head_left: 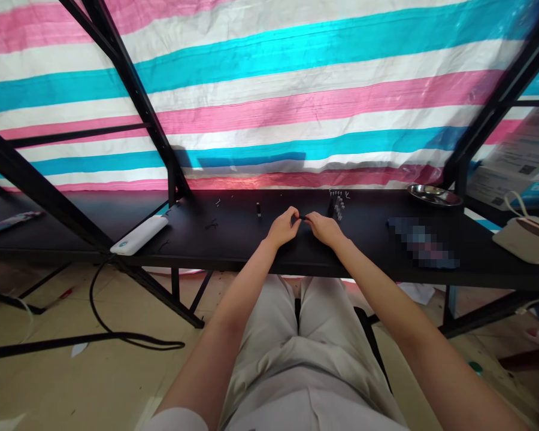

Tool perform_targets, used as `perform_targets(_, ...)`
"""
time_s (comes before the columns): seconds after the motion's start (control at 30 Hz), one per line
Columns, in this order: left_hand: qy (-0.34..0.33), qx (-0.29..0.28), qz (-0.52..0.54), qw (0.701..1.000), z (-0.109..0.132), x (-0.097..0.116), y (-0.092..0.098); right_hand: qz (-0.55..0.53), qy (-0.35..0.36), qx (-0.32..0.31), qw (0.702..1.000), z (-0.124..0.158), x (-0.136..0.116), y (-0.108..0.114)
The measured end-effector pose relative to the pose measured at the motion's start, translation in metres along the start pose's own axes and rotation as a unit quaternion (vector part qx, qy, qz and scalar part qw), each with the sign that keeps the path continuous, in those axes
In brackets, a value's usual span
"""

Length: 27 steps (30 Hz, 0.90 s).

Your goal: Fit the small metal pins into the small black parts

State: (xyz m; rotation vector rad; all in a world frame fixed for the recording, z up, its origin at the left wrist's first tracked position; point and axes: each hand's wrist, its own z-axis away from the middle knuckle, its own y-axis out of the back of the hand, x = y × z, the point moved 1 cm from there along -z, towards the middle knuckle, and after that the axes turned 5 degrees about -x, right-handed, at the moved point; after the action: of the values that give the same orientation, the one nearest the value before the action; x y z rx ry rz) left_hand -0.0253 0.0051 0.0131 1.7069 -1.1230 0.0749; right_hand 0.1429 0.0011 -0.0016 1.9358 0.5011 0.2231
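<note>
Over the long black desk [233, 245], the left hand [284, 228] and the right hand [325, 229] are close together, each grip nearly closed, thumb and fingers pinching. Just beyond the right hand is a cluster of small pale and dark pieces [339, 207]; smaller still, one slim dark piece [302, 218] spans between the hands, an end in each grip.

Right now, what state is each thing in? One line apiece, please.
Small black piece: held between both hands
Left hand: pinching it
Right hand: pinching it
Lone small piece: untouched; upright or lying, can't tell
Cluster of small pieces: grouped together
Metal dish: rim up
White case: lying flat
Striped sheet: hanging, creased
</note>
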Motion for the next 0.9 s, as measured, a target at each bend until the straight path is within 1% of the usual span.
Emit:
perform_targets(0.1, 0.009, 0.001, 0.005, 1.0, 0.0, 0.0, 0.0, -0.002, -0.014, 0.009, 1.0, 0.0, 0.001, 0.001)
perform_targets(0.27, 0.015, 0.01, -0.011, 1.0, -0.002, -0.002, 0.001, -0.003, -0.015, 0.02, 1.0, 0.0, 0.002, 0.001)
perform_targets(0.43, 0.036, 0.01, -0.022, 0.999, -0.002, -0.001, 0.002, -0.006, -0.023, 0.022, 0.999, -0.001, 0.002, 0.0)
perform_targets(0.63, 0.073, 0.02, -0.078, 0.994, -0.001, 0.004, 0.004, -0.013, -0.024, 0.03, 0.999, -0.001, 0.0, 0.002)
perform_targets(0.9, 0.093, 0.052, -0.13, 0.986, 0.0, 0.01, 0.004, -0.011, -0.017, 0.029, 0.999, 0.0, -0.002, 0.003)
